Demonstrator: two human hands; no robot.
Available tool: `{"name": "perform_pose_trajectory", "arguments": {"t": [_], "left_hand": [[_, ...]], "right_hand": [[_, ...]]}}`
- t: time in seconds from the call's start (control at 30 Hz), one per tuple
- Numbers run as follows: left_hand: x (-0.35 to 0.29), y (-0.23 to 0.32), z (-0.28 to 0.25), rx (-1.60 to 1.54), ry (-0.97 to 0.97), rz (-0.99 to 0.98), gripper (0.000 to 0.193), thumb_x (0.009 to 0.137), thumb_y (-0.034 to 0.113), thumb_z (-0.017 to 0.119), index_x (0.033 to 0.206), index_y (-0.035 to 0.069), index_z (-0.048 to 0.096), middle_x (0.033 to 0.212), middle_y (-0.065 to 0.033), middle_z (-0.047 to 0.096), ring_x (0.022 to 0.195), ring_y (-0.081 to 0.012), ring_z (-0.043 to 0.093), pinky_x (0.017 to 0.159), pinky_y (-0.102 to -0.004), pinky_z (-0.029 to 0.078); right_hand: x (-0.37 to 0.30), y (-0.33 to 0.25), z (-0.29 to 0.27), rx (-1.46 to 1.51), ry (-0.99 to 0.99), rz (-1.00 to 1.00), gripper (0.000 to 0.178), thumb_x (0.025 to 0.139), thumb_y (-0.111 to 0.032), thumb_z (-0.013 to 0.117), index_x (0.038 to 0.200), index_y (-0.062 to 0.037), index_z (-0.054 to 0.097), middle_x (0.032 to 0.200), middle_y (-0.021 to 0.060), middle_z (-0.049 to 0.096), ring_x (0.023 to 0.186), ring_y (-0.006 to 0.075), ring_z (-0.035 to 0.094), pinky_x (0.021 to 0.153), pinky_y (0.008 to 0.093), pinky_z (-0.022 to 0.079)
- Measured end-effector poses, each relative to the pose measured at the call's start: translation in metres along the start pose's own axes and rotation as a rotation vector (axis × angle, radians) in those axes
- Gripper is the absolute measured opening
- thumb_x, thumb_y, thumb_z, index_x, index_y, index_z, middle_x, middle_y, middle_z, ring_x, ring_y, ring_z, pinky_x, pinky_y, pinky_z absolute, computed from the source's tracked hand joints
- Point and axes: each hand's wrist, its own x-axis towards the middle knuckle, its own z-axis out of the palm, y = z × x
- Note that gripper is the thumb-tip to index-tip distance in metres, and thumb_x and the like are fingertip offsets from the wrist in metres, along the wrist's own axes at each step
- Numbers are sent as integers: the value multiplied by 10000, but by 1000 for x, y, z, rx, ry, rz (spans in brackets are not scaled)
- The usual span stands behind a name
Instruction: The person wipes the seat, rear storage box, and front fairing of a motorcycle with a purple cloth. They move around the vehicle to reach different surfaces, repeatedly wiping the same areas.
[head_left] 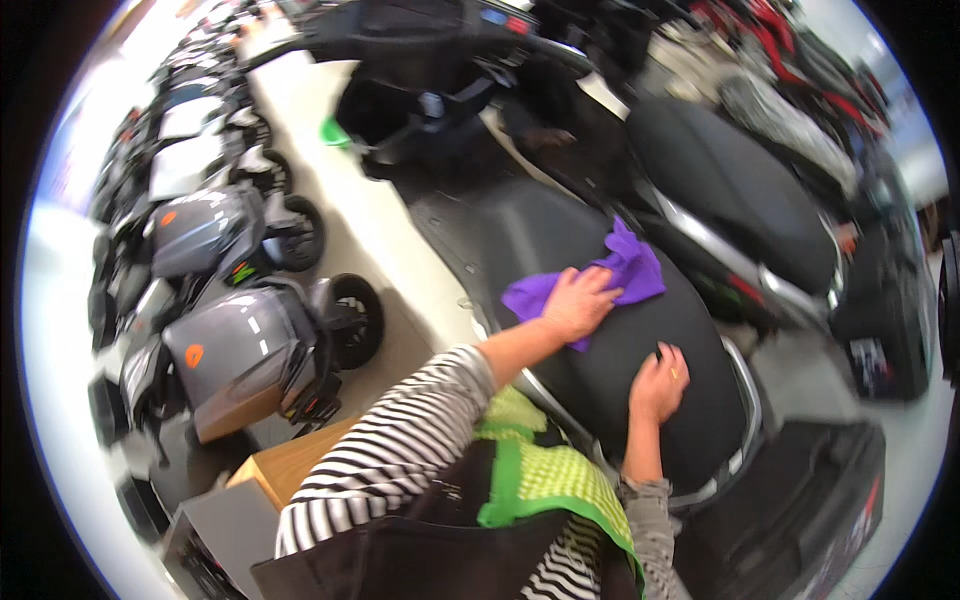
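A long black scooter seat (520, 235) stretches across the middle of the view. My left hand (580, 305) presses a crumpled purple cloth (632, 265) onto it, with the fingers bent over the fabric. Closer to the seat's rear, my right hand (660, 385) rests on the black surface, its fingers a little curled and apart; no object shows in it. A ring is on one of its fingers. The scooter's handlebar area (400, 35) is at the top, and a silver grab rail (745, 395) edges the rear of the seat.
Another scooter with a black seat (730, 160) stands close on the right. Grey scooters (245, 335) line the left side. A black case (800, 500) is at the lower right, a wooden-topped box (290, 465) at the lower left. Yellow-green mesh fabric (570, 480) lies against my body.
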Motion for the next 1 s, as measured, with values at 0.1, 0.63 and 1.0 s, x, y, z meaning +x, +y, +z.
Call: {"name": "perform_pose_trajectory", "arguments": {"t": [0.1,0.63,1.0], "left_hand": [[-44,26,-1,-111,-74,141,389,902,300,590,1282,220,613,1334,-87,521,1287,-258,445,1023,-502,325],[160,-5,57,114,-269,24,362,941,409,461,1142,213,689,1219,-52,591,1181,-225,508,977,-533,327],[103,-139,-19,334,78,-564,395,979,410,421,1288,223,581,1301,-59,539,1255,-240,471,963,-584,371]], "right_hand": [[0,7,4,52,-22,77,311,924,-164,563,1225,-88,571,1240,124,580,1157,340,525,990,443,433],[0,8,1,123,-24,108,410,985,-311,496,1294,-46,545,1339,157,526,1206,364,501,1021,445,418],[3,2,-1,31,-36,97,347,946,-244,551,1237,-57,580,1310,124,541,1191,340,508,995,436,444]]}}
